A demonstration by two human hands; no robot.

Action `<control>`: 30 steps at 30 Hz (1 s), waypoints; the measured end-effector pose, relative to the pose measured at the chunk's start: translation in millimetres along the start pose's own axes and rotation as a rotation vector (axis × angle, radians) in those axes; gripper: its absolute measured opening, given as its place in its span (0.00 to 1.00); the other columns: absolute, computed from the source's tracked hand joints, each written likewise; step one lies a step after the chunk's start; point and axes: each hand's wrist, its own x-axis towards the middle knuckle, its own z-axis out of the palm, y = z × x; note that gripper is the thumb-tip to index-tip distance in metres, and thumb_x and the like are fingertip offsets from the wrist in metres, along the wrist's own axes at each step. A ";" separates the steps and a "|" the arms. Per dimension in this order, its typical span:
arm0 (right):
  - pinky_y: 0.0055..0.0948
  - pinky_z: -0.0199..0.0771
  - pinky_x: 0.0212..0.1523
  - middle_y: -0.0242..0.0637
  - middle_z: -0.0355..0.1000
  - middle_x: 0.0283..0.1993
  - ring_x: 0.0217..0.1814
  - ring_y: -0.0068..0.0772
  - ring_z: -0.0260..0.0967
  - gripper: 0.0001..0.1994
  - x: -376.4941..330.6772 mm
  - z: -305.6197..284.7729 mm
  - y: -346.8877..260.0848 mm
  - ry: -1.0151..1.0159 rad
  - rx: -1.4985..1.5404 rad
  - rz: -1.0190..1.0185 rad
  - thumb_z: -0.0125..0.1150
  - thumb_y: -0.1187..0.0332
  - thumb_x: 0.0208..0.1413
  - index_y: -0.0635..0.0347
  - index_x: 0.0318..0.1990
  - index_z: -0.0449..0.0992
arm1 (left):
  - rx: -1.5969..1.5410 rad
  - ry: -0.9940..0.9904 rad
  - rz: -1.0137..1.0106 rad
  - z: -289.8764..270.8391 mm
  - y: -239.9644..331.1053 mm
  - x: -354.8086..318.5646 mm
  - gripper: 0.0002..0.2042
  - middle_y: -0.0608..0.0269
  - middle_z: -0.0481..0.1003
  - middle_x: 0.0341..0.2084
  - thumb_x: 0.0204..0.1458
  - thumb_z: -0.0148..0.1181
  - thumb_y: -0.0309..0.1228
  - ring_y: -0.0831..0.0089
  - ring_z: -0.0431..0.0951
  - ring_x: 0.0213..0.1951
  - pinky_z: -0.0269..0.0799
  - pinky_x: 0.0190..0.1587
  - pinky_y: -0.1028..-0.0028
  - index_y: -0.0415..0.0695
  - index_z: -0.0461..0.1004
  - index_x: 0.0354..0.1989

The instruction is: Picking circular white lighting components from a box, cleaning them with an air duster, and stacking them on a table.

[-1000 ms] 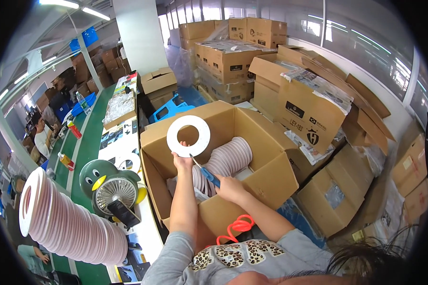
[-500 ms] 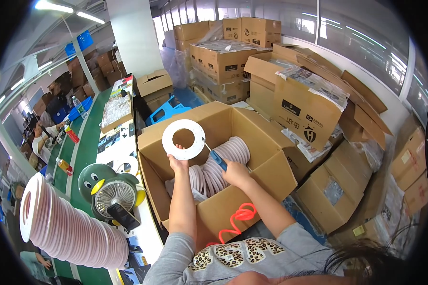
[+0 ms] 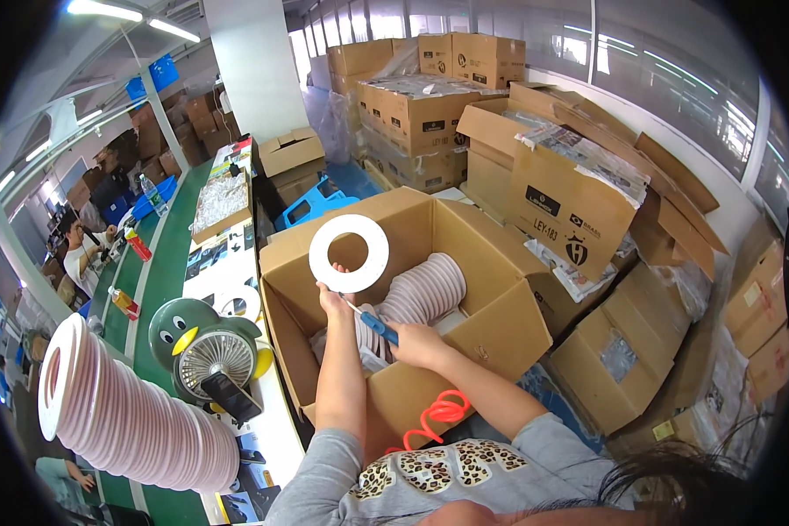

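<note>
My left hand (image 3: 334,301) grips a flat white ring (image 3: 376,255) by its lower edge and holds it up over an open cardboard box (image 3: 495,342). In my right hand (image 3: 422,345) is a blue air blow gun (image 3: 380,329) with a thin metal nozzle. The nozzle tip points at the ring's lower edge, close to my left fingers; whether it touches is too small to tell. A row of similar white rings (image 3: 428,289) lies on its side inside the box. Beneath my right forearm hangs a red coiled hose (image 3: 443,410); where it joins the blow gun is hidden.
On the left, a tall leaning stack of white rings (image 3: 140,412) stands beside a green penguin-shaped fan (image 3: 215,351) and a phone (image 3: 231,397). A green conveyor belt (image 3: 162,272) runs behind them, with a person at its far side. Cardboard boxes (image 3: 579,202) crowd the right and back.
The blow gun's nozzle has moved from the ring's right edge down and left to its lower edge. My right hand has shifted slightly down and left. The ring stays in my left hand.
</note>
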 end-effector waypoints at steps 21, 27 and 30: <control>0.47 0.69 0.39 0.52 0.72 0.33 0.36 0.55 0.69 0.18 -18.5 -16.5 18.3 0.101 0.051 0.114 0.53 0.64 0.44 0.56 0.45 0.70 | -0.182 0.064 -0.112 -16.7 -2.0 14.0 0.22 0.62 0.68 0.43 0.54 0.47 0.49 0.68 0.70 0.47 0.68 0.51 0.64 0.42 0.63 0.46; 0.44 0.68 0.40 0.56 0.71 0.35 0.38 0.56 0.69 0.20 -25.6 -7.7 34.2 -0.012 0.134 0.046 0.56 0.64 0.44 0.60 0.46 0.69 | -0.114 -0.047 -0.112 -9.4 -6.9 12.2 0.24 0.55 0.66 0.43 0.55 0.44 0.48 0.63 0.69 0.48 0.67 0.52 0.61 0.38 0.62 0.48; 0.41 0.68 0.37 0.53 0.71 0.30 0.35 0.55 0.69 0.18 -35.8 -12.1 34.3 0.204 0.285 0.029 0.57 0.65 0.44 0.62 0.44 0.69 | -0.148 0.145 0.069 3.3 16.3 14.7 0.23 0.54 0.66 0.38 0.57 0.39 0.48 0.63 0.70 0.44 0.69 0.51 0.63 0.36 0.63 0.43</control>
